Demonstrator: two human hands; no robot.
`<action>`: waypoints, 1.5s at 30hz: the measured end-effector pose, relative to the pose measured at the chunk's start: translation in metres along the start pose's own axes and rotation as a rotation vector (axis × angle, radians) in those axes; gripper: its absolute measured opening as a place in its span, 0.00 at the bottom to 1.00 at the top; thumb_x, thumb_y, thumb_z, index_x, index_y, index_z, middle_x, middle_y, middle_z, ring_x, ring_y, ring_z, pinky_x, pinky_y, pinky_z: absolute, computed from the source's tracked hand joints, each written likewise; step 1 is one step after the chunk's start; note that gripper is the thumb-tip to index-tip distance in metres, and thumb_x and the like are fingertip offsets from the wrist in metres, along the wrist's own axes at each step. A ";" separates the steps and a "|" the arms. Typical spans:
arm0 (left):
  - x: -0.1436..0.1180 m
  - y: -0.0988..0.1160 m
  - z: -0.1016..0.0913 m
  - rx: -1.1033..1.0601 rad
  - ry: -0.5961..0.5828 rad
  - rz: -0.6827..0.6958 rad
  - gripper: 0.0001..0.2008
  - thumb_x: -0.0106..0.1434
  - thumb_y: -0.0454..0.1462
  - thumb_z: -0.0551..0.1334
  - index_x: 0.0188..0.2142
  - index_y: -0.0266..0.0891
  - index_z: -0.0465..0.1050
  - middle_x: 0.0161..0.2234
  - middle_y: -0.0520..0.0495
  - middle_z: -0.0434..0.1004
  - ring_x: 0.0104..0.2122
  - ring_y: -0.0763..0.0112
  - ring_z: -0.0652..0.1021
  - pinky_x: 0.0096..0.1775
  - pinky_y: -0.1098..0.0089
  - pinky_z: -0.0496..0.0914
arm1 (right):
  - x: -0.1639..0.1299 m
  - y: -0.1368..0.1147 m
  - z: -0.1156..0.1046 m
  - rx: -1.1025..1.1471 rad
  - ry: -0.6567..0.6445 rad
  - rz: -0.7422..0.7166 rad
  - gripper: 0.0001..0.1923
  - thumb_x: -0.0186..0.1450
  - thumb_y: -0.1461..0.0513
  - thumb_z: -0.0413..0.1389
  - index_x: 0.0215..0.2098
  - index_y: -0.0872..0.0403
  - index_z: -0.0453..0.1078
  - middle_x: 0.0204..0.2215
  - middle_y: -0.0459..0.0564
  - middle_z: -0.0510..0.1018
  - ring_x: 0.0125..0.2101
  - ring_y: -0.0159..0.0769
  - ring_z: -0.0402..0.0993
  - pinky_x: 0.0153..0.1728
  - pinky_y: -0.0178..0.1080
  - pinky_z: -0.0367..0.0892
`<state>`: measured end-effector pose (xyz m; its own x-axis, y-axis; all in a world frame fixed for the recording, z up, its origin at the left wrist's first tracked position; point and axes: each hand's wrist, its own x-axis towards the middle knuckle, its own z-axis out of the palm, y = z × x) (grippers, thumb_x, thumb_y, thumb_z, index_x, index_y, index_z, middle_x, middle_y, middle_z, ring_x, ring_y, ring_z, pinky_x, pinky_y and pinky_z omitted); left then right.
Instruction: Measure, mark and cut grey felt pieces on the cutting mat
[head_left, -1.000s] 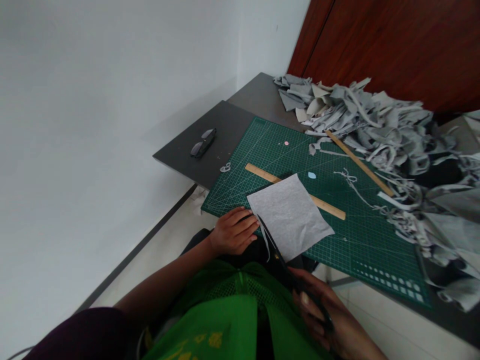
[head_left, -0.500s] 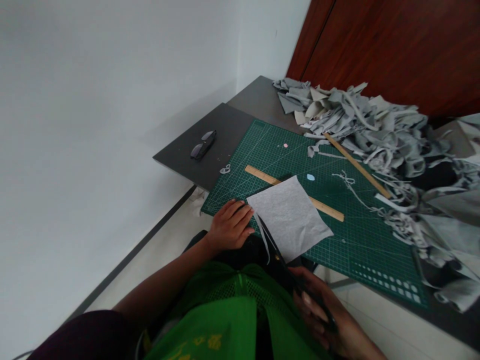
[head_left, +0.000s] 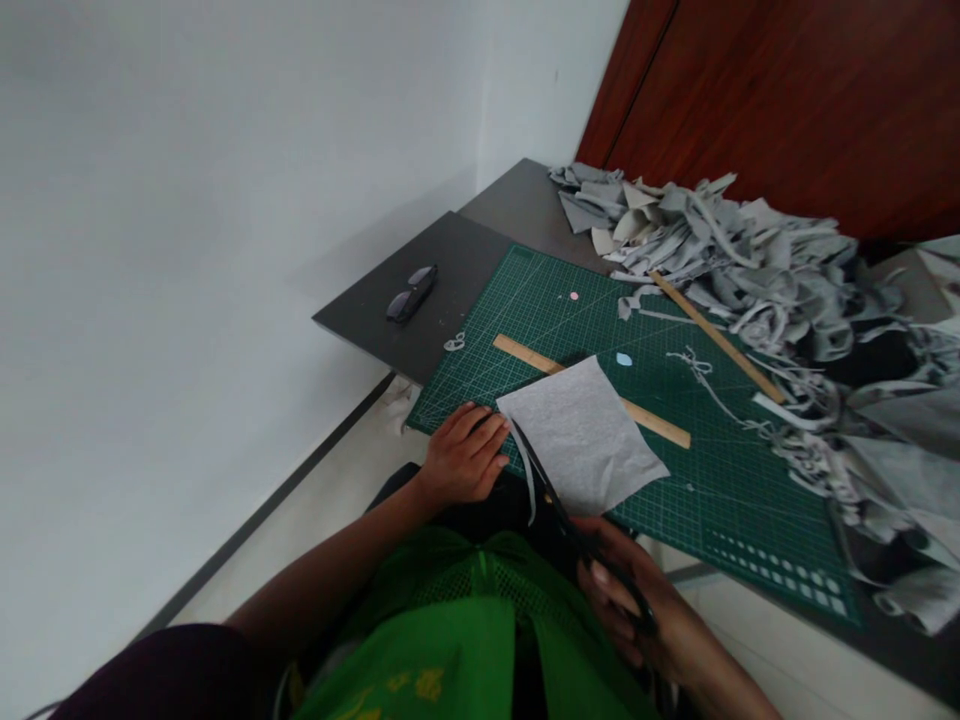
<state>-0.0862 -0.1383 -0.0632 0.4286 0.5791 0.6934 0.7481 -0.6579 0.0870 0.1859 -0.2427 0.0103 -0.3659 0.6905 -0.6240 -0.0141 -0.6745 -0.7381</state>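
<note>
A light grey square of fabric [head_left: 589,430] lies on the green cutting mat [head_left: 472,375], its near corner reaching past the mat's front edge. My left hand [head_left: 466,455] holds the fabric's left corner at the fingertips, its palm down by the mat edge. My right hand [head_left: 622,580] is wrapped round the handles of black scissors [head_left: 551,497]. Their blades run along the fabric's lower left edge, pointing up toward my left fingertips. A thin strip of fabric [head_left: 532,490] hangs beside the blades, parted from the square along most of that edge.
A wooden ruler [head_left: 660,426] lies partly under the fabric, and another wooden ruler [head_left: 716,335] rests farther right. Glasses [head_left: 412,293] sit on the dark table [head_left: 360,315]. Grey fabric scraps [head_left: 705,230] are heaped at the back and right. A white wall [head_left: 225,200] stands left.
My right hand and the scissors have shifted a little up and left along the fabric's edge. The hanging strip has swung slightly left. My left hand stays at the corner.
</note>
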 end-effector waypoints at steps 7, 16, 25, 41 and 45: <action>0.001 0.001 -0.001 0.007 0.022 0.008 0.20 0.72 0.40 0.55 0.54 0.35 0.80 0.51 0.43 0.85 0.53 0.54 0.79 0.62 0.52 0.71 | 0.003 0.001 -0.002 0.046 -0.014 -0.004 0.41 0.58 0.39 0.69 0.59 0.50 0.64 0.24 0.34 0.65 0.14 0.19 0.51 0.10 0.24 0.53; -0.002 0.000 0.000 -0.009 0.016 0.011 0.21 0.72 0.40 0.54 0.56 0.34 0.78 0.52 0.41 0.84 0.54 0.53 0.78 0.62 0.50 0.70 | 0.001 0.003 -0.003 0.036 0.045 0.005 0.42 0.57 0.40 0.71 0.61 0.49 0.67 0.26 0.36 0.67 0.14 0.19 0.53 0.10 0.24 0.51; -0.003 -0.001 0.000 -0.010 -0.012 0.008 0.22 0.72 0.41 0.54 0.57 0.35 0.78 0.52 0.41 0.84 0.54 0.53 0.78 0.62 0.50 0.70 | -0.002 0.008 0.000 0.031 0.101 0.015 0.40 0.59 0.42 0.70 0.63 0.49 0.67 0.25 0.36 0.67 0.15 0.20 0.55 0.11 0.24 0.53; -0.004 -0.002 0.000 -0.026 -0.042 -0.001 0.24 0.71 0.42 0.53 0.58 0.35 0.78 0.53 0.40 0.83 0.55 0.52 0.77 0.63 0.49 0.68 | 0.004 -0.012 0.011 0.031 0.021 0.021 0.40 0.56 0.38 0.70 0.54 0.50 0.63 0.23 0.33 0.64 0.14 0.19 0.50 0.09 0.24 0.53; -0.005 -0.002 -0.001 -0.043 -0.069 -0.006 0.25 0.70 0.42 0.54 0.61 0.35 0.76 0.54 0.39 0.83 0.56 0.51 0.76 0.64 0.48 0.68 | 0.008 -0.013 0.014 0.037 0.023 0.007 0.39 0.57 0.39 0.70 0.55 0.50 0.64 0.22 0.33 0.63 0.14 0.20 0.51 0.09 0.24 0.52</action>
<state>-0.0902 -0.1406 -0.0665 0.4592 0.6136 0.6423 0.7286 -0.6738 0.1228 0.1703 -0.2323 0.0187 -0.3445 0.6914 -0.6350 -0.0459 -0.6880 -0.7242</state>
